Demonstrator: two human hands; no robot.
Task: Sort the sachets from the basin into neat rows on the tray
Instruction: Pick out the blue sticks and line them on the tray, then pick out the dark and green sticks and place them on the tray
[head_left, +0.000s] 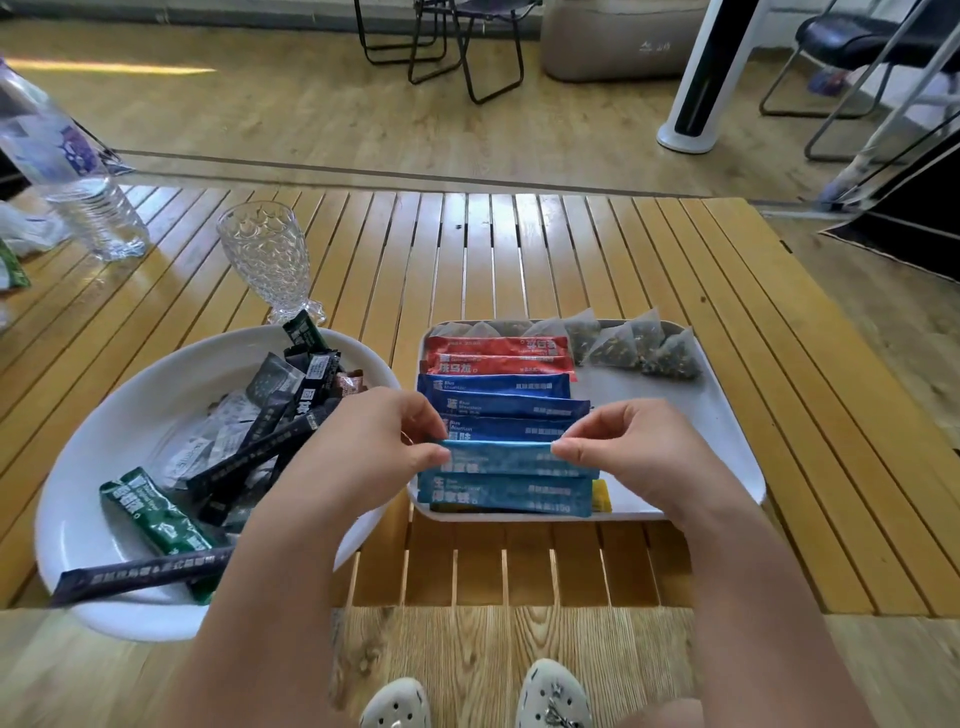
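A light-blue sachet (498, 457) lies across the near part of the grey tray (727, 415). My left hand (379, 441) pinches its left end and my right hand (639, 447) pinches its right end. Behind it lie three dark-blue sachets (493, 387) and two red sachets (498, 348) in a row. Another light-blue sachet (504, 496) lies in front, with a yellow one (601, 493) peeking out beside it. Pyramid tea bags (639, 345) line the tray's far edge. The white basin (130, 415) at left holds several black, grey and green sachets (156, 514).
A patterned glass goblet (267, 260) stands behind the basin. A plastic water bottle (67, 166) is at the far left of the slatted wooden table (571, 249). Chairs and a white tower fan (711, 73) stand on the floor beyond. My feet in white shoes show below.
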